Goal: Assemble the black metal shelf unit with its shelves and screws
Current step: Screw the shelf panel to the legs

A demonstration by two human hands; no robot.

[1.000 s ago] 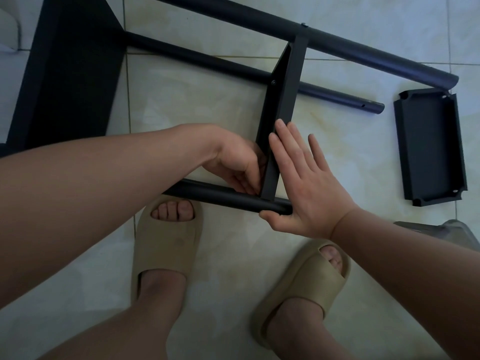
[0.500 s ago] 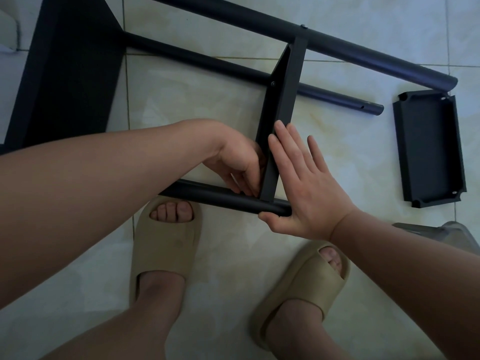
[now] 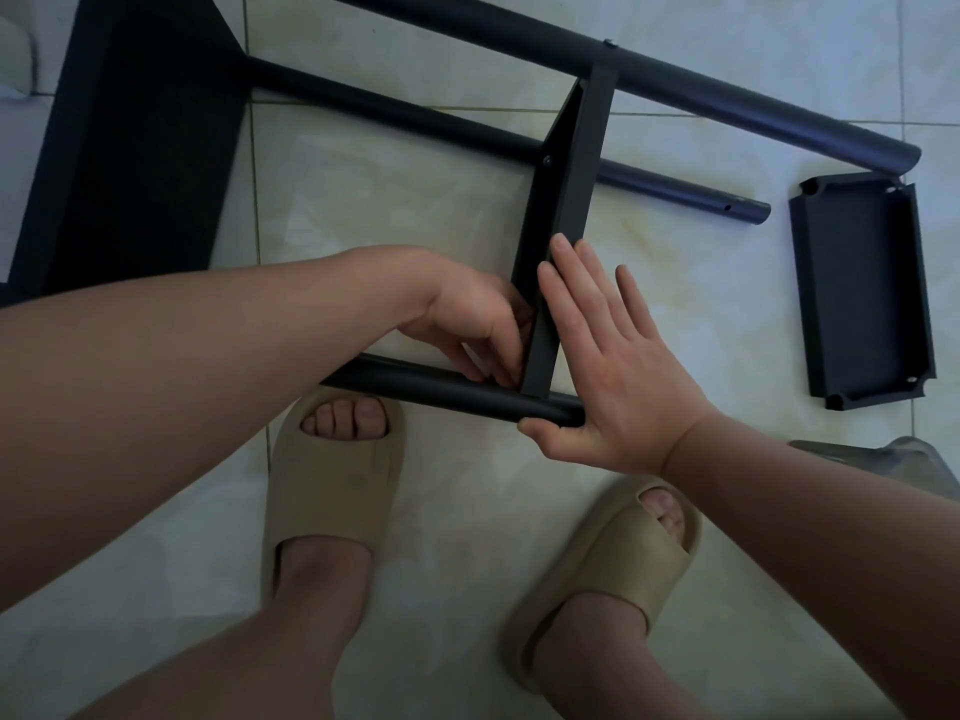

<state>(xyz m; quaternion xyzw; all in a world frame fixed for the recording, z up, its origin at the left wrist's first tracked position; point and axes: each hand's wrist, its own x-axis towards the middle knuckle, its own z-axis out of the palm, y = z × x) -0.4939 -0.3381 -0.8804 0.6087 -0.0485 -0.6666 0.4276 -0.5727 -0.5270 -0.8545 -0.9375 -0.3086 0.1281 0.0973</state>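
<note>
Shelf (image 3: 566, 200) corner lies hidden behind left hand (image 3: 467, 324).

Black shelf frame (image 3: 415, 116) is laid on its side, one shelf (image 3: 576, 189) fixed between the poles (image 3: 727, 96), spare shelf (image 3: 862, 293) left flat nearby.

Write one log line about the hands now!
left hand: fingers curled at black metal shelf corner | right hand: flat against shelf, thumb by black round tube
</note>
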